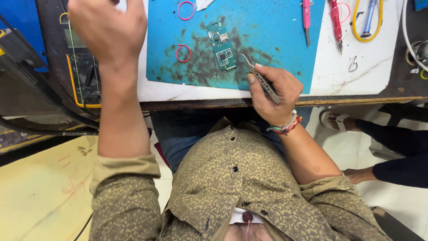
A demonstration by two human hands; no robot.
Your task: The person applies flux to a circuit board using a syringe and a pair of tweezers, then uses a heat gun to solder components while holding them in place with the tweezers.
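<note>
Right hand (269,91) grips thin metal tweezers (261,78) nr green circuit board (221,50); left hand (107,27) loosely curled, empty.

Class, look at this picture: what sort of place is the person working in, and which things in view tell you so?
Most likely a small electronics repair bench. A bare green circuit board lies on a stained blue work mat, the right hand holds fine metal tweezers beside it, and a yellow-edged multimeter sits below the raised left hand.
</note>
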